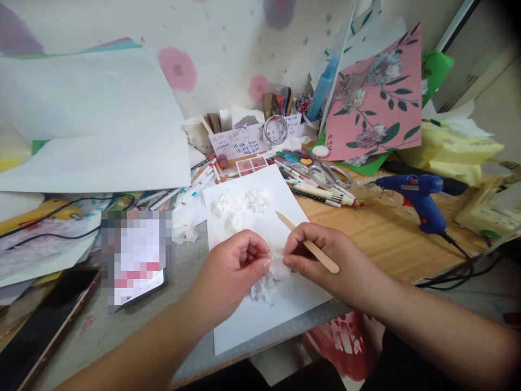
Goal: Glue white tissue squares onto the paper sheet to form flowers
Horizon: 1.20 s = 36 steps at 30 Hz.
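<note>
Fingertips of my left hand [236, 274] are closed in a pinch on a thin white tissue piece [279, 267]. My right hand [342, 258] pinches the same piece from the other side. A wooden craft stick [325, 259], pointed at its far end, rests between the fingers of that right hand. Below both hands lies a white paper sheet [234, 334], slightly turned on the table. Ruffled white tissue flowers [223, 206] sit on its upper part, with another flower [257, 201] beside them. Just under my fingers is one more white ruffled clump [262, 290], partly hidden.
A blue glue gun [423, 198] stands at right, its cord trailing over the edge. Scissors [329, 176] and several pens lie behind the sheet. A pink flower picture [378, 103] leans at back right. Left are a phone [49, 320], a blurred screen [138, 255] and a yellow glue gun [52, 209].
</note>
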Each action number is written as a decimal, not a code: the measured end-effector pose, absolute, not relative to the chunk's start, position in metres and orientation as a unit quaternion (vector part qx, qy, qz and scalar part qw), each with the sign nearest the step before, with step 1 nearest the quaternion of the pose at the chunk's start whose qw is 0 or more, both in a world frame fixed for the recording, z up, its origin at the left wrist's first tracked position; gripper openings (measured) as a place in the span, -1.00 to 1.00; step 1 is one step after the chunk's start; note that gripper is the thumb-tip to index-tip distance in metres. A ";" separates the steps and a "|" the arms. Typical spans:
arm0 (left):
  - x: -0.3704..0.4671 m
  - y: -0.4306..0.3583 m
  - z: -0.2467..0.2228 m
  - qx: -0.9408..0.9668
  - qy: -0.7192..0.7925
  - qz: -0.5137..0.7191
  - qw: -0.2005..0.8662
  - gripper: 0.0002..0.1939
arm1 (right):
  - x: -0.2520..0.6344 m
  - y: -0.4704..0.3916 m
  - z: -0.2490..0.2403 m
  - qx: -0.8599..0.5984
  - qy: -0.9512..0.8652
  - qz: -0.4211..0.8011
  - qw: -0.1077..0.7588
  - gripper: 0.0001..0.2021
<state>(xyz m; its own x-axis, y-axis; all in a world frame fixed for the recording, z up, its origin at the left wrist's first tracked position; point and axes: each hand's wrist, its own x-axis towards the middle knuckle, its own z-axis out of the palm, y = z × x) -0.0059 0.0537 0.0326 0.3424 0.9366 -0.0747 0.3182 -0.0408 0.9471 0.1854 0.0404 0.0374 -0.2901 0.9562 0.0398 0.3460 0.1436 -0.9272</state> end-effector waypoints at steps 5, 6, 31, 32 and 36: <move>-0.020 0.059 0.032 0.650 0.507 0.345 0.449 -0.96 | 0.210 0.034 0.036 -0.445 -0.621 0.508 0.398 -0.74; -0.023 0.061 0.032 0.659 0.511 0.342 0.434 -0.96 | 0.216 0.032 0.037 -0.441 -0.630 0.504 0.393 -0.71; -0.021 0.047 0.040 0.917 0.347 0.119 0.157 -0.76 | 0.234 0.030 0.042 -0.370 -0.718 0.491 0.327 -0.83; -0.020 0.046 0.041 0.918 0.345 0.116 0.156 -0.74 | 0.234 0.030 0.041 -0.368 -0.713 0.498 0.329 -0.82; -0.019 0.045 0.045 0.919 0.345 0.113 0.153 -0.69 | 0.232 0.033 0.041 -0.365 -0.716 0.509 0.309 -0.79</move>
